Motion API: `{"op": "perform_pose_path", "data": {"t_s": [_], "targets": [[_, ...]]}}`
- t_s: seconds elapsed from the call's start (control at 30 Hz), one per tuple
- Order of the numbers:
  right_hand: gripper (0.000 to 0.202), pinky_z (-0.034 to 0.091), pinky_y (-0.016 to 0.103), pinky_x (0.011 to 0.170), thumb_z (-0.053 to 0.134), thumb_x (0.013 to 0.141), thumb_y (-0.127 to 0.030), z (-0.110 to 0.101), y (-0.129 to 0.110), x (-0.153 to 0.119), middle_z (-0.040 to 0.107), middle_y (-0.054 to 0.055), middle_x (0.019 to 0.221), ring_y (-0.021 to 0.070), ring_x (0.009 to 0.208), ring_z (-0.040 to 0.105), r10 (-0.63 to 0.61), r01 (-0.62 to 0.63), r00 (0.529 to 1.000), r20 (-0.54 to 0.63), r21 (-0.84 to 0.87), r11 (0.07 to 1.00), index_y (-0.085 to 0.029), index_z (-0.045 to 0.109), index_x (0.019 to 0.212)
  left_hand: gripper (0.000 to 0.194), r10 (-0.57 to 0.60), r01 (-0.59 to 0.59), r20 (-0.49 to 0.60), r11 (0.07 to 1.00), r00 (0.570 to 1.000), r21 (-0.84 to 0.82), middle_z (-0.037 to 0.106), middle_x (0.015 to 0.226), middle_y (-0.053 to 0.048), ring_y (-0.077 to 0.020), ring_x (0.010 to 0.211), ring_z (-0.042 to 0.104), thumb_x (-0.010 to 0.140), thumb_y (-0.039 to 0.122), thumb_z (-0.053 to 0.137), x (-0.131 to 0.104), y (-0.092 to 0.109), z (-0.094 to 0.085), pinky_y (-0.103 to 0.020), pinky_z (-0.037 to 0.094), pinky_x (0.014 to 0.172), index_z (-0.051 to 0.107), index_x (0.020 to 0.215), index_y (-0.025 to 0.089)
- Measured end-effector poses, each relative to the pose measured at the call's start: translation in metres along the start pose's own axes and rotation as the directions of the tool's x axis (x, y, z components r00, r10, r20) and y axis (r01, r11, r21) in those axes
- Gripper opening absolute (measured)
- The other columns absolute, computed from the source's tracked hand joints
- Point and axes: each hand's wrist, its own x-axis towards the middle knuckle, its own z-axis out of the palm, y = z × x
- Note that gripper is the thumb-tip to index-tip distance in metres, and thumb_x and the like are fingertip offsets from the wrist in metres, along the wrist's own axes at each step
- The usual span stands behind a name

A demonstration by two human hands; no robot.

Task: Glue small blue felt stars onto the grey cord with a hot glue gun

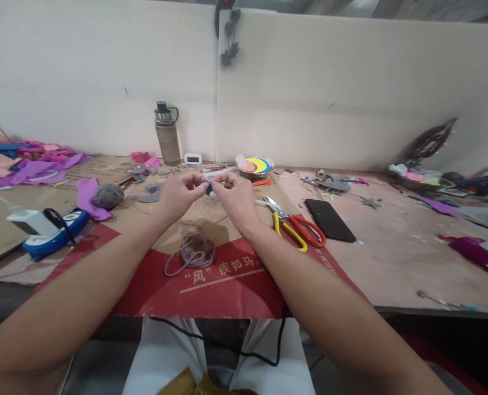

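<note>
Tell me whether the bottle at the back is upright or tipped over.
Upright: the bottle stands on its base, with its black cap at the top.

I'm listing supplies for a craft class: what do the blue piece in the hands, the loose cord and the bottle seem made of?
Blue piece: perhaps felt, from its dull surface; too small to tell.
Cord: probably matte yarn or string, lying in thin loops.
Bottle: likely smooth plastic, possibly glass; its body looks translucent.

cord (pixel 196 251) on sheet (pixel 153 296) | phone (pixel 330 219) right of scissors (pixel 284 216) | bottle (pixel 168 142) behind cord
</note>
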Motion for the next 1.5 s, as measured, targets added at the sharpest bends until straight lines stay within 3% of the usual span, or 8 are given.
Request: {"op": "perform_pose_path", "data": {"t_s": [0.23,0.43,0.67,0.83,1.03,1.27,1.37,1.5], "targets": [[0.008,0.031,0.022,0.051,0.053,0.070,-0.023,-0.004,0.002,0.001,0.050,-0.003,0.058,0.0076,0.053,0.041,0.033,-0.034,0.999,0.015,0.055,0.998,-0.017,0.058,0.072,0.024,-0.088,0.096,0.047,0.971,0.995,-0.219,0.068,0.070,-0.004,-0.0151,0.068,0.059,0.078,0.038,0.060,0.007,-0.007,-0.003,-0.027,0.043,0.062,0.073,0.078,0.018],[0.006,0.029,0.022,0.050,0.054,0.069,-0.024,-0.004,0.001,-0.001,0.048,-0.005,0.055,0.0073,0.051,0.040,0.038,-0.040,0.999,0.028,0.094,0.995,-0.017,0.056,0.069,0.014,-0.092,0.103,0.067,0.976,0.993,-0.193,0.067,0.068,-0.002,-0.0139,0.065,0.056,0.071,0.033,0.066,0.004,-0.004,-0.001,-0.027,0.043,0.064,0.072,0.071,0.019],[0.009,0.028,0.022,0.049,0.055,0.071,-0.028,-0.002,0.005,-0.002,0.047,-0.005,0.054,0.0076,0.050,0.038,-0.012,0.011,0.999,0.044,0.033,0.999,-0.019,0.056,0.070,0.018,-0.127,0.141,0.093,0.975,0.988,-0.172,0.066,0.067,-0.001,-0.0117,0.061,0.054,0.069,0.036,0.071,0.002,-0.003,0.002,-0.026,0.042,0.064,0.070,0.070,0.018],[0.008,0.028,0.022,0.049,0.055,0.073,-0.027,-0.001,0.004,-0.003,0.047,-0.005,0.055,0.0078,0.051,0.039,0.017,-0.019,0.999,0.051,0.037,0.999,-0.019,0.055,0.071,0.016,-0.172,0.177,0.043,0.952,0.984,-0.250,0.062,0.059,0.001,-0.0097,0.055,0.048,0.067,0.033,0.073,0.001,-0.001,0.005,-0.025,0.040,0.058,0.068,0.061,0.019],[0.012,0.034,0.023,0.055,0.055,0.076,-0.030,0.003,0.011,-0.003,0.052,-0.003,0.061,0.0084,0.055,0.043,-0.020,0.016,0.998,0.061,0.062,0.998,-0.019,0.057,0.074,0.016,-0.223,0.229,0.055,0.921,0.973,-0.314,0.062,0.060,-0.001,-0.0091,0.052,0.045,0.063,0.033,0.074,0.002,-0.002,0.008,-0.025,0.034,0.051,0.069,0.066,0.018],[0.018,0.036,0.025,0.061,0.059,0.075,-0.033,-0.002,0.014,0.000,0.049,-0.003,0.067,0.0108,0.062,0.044,-0.039,0.042,0.998,0.057,-0.048,0.998,-0.019,0.057,0.087,0.016,-0.186,0.177,-0.025,0.961,0.982,-0.212,0.063,0.062,0.000,-0.0110,0.057,0.051,0.064,0.032,0.072,0.003,-0.006,0.005,-0.026,0.040,0.059,0.066,0.064,0.018],[0.038,0.040,0.027,0.068,0.066,0.069,-0.037,-0.005,0.015,0.001,0.053,0.001,0.083,0.0135,0.072,0.047,-0.043,0.045,0.999,0.018,-0.145,0.988,-0.017,0.056,0.101,0.014,-0.168,0.164,-0.020,0.979,0.986,-0.123,0.063,0.064,0.000,-0.0109,0.058,0.052,0.067,0.030,0.070,0.003,-0.010,0.002,-0.025,0.039,0.059,0.067,0.070,0.017],[0.037,0.041,0.031,0.077,0.066,0.071,-0.041,-0.005,0.017,0.002,0.057,0.007,0.095,0.0165,0.082,0.050,-0.065,0.068,0.998,0.019,-0.191,0.979,-0.016,0.062,0.099,0.014,-0.131,0.130,0.012,0.990,0.991,0.046,0.061,0.062,0.001,-0.0097,0.055,0.049,0.070,0.028,0.065,0.002,-0.004,0.000,-0.024,0.035,0.055,0.067,0.072,0.015]]}}
